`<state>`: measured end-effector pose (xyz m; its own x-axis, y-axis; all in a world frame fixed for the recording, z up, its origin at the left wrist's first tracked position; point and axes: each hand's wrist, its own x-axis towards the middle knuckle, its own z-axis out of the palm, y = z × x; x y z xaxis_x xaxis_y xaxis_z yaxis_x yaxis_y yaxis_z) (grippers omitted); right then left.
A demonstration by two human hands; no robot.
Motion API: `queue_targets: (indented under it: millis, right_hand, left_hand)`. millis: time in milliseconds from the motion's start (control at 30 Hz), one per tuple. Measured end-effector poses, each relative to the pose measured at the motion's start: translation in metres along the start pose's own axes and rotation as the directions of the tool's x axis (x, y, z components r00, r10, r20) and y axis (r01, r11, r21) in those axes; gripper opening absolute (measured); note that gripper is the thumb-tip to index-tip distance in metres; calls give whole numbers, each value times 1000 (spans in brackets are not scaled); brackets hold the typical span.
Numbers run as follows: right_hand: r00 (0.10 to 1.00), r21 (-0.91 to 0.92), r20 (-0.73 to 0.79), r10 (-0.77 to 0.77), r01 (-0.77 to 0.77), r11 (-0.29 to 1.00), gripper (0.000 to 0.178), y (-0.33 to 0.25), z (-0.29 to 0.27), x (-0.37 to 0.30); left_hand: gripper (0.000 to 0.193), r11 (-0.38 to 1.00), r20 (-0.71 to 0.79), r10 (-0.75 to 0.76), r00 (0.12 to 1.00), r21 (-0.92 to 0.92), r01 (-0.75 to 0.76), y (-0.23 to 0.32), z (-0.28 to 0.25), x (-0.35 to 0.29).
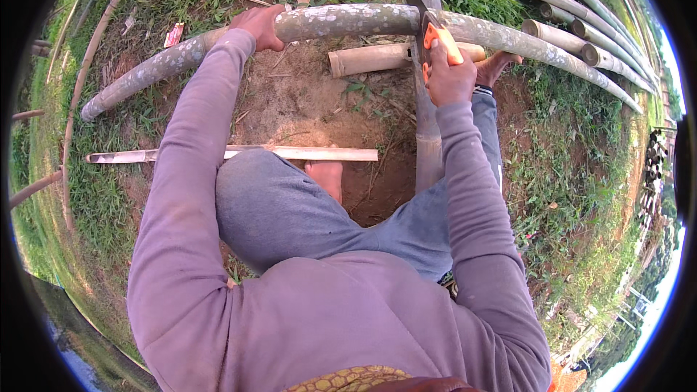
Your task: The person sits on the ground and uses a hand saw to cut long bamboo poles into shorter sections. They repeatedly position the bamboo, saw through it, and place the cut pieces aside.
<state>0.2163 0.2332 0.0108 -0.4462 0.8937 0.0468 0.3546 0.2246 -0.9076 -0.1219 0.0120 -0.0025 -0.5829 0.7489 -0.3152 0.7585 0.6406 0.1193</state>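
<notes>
Bare earth ringed by grass [581, 174] carried a long mottled bamboo pole [348, 20] lying crosswise in front of the person. The left hand [260, 27] gripped the pole, arm stretched forward. The right hand [449, 76] was clenched round the orange handle of a saw [434, 29], its blade against the pole. More bamboo poles [581, 29] lay stacked at the far right.

Both arms stretched out forward, purple sleeves down to the wrists. Left hand [260, 27] is clamped down flat-ish with curled fingers, right hand [449, 76] is balled into a tight fist, knuckles up.
</notes>
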Motion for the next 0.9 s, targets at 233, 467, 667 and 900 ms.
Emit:
queue_targets:
  millis: [233, 467, 667, 900]
  right_hand:
    - [999, 132, 28, 28, -32, 991, 22, -13, -137, -230]
    - [1000, 37, -3, -26, 26, 999, 28, 0, -3, -4]
    - [996, 100, 56, 64, -69, 993, 20, -21, -121, -210]
    - [999, 76, -45, -31, 34, 997, 26, 30, -10, -32]
  left_hand:
    - [85, 1000, -16, 29, 999, -12, -29, -6, 1, -7]
    - [91, 1000, 41, 7, 999, -10, -6, 3, 0, 7]
    - [90, 1000, 40, 2, 999, -26, -1, -9, 6, -7]
    - [86, 999, -14, 36, 999, -17, -36, -1, 9, 6]
